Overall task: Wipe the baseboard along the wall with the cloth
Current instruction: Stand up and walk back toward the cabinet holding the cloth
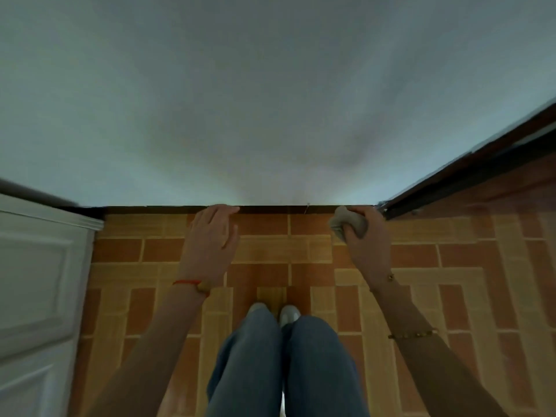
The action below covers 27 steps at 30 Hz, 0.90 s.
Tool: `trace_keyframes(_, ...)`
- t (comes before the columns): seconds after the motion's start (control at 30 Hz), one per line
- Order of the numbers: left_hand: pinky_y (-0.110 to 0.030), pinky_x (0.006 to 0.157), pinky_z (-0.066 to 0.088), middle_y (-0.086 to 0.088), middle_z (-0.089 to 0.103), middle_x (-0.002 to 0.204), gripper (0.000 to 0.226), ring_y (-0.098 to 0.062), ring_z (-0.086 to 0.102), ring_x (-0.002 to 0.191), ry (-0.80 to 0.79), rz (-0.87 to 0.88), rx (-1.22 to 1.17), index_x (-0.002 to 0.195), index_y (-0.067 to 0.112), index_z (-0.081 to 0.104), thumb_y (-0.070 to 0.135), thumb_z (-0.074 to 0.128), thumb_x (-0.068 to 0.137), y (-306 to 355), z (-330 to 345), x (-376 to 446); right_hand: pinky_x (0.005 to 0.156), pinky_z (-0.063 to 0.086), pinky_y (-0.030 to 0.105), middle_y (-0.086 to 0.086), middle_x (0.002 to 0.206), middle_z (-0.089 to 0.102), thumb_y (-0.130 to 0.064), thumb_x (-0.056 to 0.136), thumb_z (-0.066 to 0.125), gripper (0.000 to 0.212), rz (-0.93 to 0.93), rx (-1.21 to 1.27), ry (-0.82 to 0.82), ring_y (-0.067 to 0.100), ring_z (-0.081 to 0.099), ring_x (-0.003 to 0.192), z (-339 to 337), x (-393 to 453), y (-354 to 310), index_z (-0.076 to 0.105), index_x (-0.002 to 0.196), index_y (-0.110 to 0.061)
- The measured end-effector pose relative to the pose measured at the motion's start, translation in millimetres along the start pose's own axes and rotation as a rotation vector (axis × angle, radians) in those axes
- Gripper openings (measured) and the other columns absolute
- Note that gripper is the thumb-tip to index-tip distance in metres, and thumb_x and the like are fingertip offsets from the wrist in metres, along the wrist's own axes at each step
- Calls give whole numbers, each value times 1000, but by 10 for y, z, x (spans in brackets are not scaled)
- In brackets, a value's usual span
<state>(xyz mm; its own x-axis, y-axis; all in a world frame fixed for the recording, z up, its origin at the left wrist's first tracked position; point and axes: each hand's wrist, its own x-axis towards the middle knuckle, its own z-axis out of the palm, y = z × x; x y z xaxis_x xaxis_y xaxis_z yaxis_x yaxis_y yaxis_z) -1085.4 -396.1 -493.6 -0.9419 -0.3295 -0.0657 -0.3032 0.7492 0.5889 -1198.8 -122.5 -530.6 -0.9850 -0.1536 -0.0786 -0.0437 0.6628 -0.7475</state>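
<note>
Brick-pattern tiled floor [421,257], dark baseboard [285,209] far | left hand [210,236] released, fingertips at baseboard | right hand [365,245] clenched around grey cloth [346,222]

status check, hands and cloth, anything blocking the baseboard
Right hand grips cloth at baseboard. Left hand empty, fingertips on baseboard. Nothing in the way.

No text, label, brand, number or sign can be read anywhere in this view
</note>
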Motion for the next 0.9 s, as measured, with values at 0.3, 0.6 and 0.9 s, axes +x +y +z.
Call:
trace_keyframes(0.3,-41,93,49,-9,64,123,32,-27,58,112,126,-75,-75,128,11,62,8,60,96,1290,-2255,-540,82,50,38,5,109,61,-12,88,66,26,-145,47,-9,23,58,99,-1504,-348,-2166,60,113,-15)
trace_keyframes(0.6,-46,93,48,-7,65,121,37,-26,57,108,275,-93,7,127,12,63,25,51,95,1960,-3548,-999,81,51,34,3,103,63,-5,86,67,24,-366,83,-48,18,58,95,-2232,-631,-3273,62,107,-15)
trace_keyframes(0.9,-49,98,46,-7,64,123,32,-28,56,113,427,-325,44,128,16,63,24,52,98,2535,-3494,-1798,83,51,42,-4,103,63,-9,91,66,18,-543,151,-350,19,61,98,-2658,-684,-3257,63,106,-19)
